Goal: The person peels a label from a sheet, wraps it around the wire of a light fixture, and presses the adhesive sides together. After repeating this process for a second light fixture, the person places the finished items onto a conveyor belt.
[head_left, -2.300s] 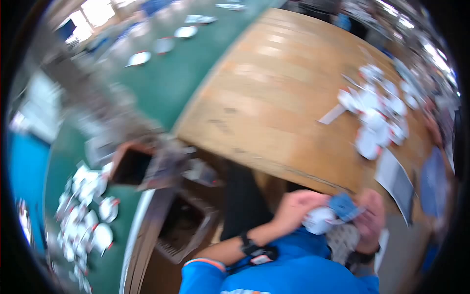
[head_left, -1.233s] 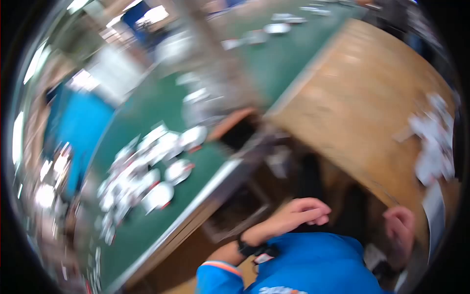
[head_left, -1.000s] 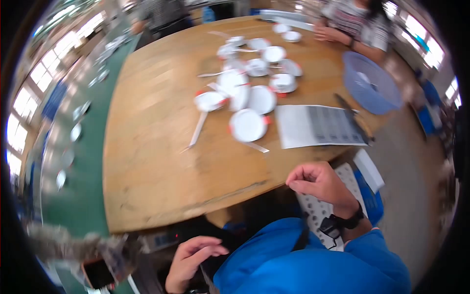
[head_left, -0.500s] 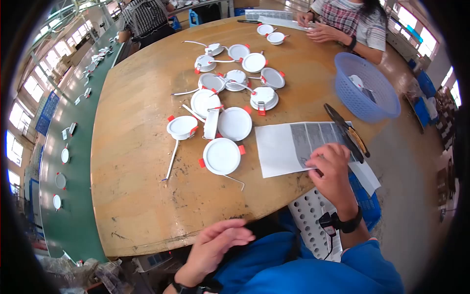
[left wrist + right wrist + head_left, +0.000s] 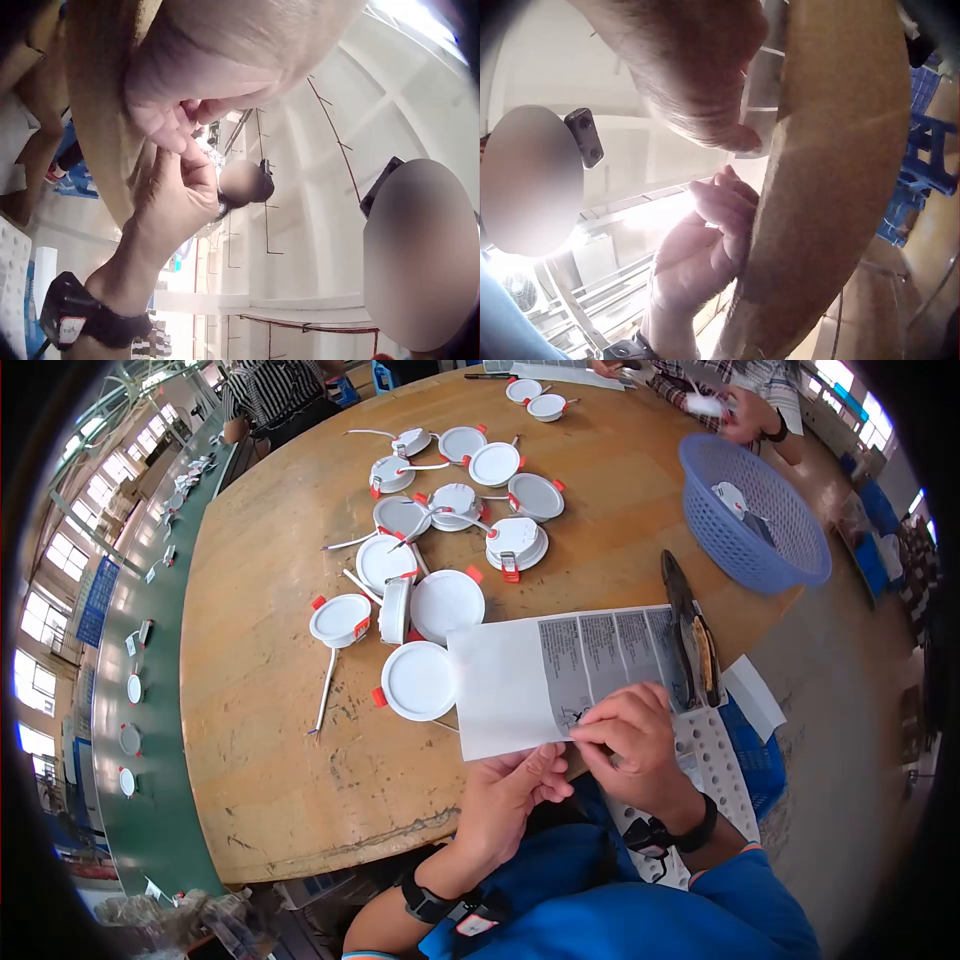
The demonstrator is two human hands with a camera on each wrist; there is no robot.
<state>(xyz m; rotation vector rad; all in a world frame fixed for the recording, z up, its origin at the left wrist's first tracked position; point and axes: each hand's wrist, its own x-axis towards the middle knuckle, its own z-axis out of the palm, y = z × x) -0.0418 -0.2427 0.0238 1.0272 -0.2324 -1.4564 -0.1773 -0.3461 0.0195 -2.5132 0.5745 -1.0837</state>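
A white sheet of grey printed labels (image 5: 505, 680) lies at the table's near right edge, its left side overlapping a round white downlight (image 5: 420, 681). My right hand (image 5: 635, 745) pinches the sheet's near edge between thumb and forefinger; the right wrist view shows this thumb at the sheet (image 5: 761, 94). My left hand (image 5: 505, 800) is just below the same edge, fingers loosely bent, its thumb tip close to the right fingertips. Both hands nearly meet in the left wrist view, the right hand (image 5: 176, 202) below the left (image 5: 217, 67). A dark tool with a tan handle (image 5: 690, 645) lies across the sheet's right end.
Several downlights (image 5: 515, 542) with red clips and white leads are spread over the wooden table (image 5: 260, 780). A blue-purple basket (image 5: 735, 555) stands at the right edge with lamp parts inside. Another person's hands (image 5: 745, 415) work beyond it. A green conveyor (image 5: 150, 750) runs along the left.
The head view has swung from the conveyor to the table. Over the last half second the label sheet has shifted left with my right hand, and my left hand has come up to its near edge.
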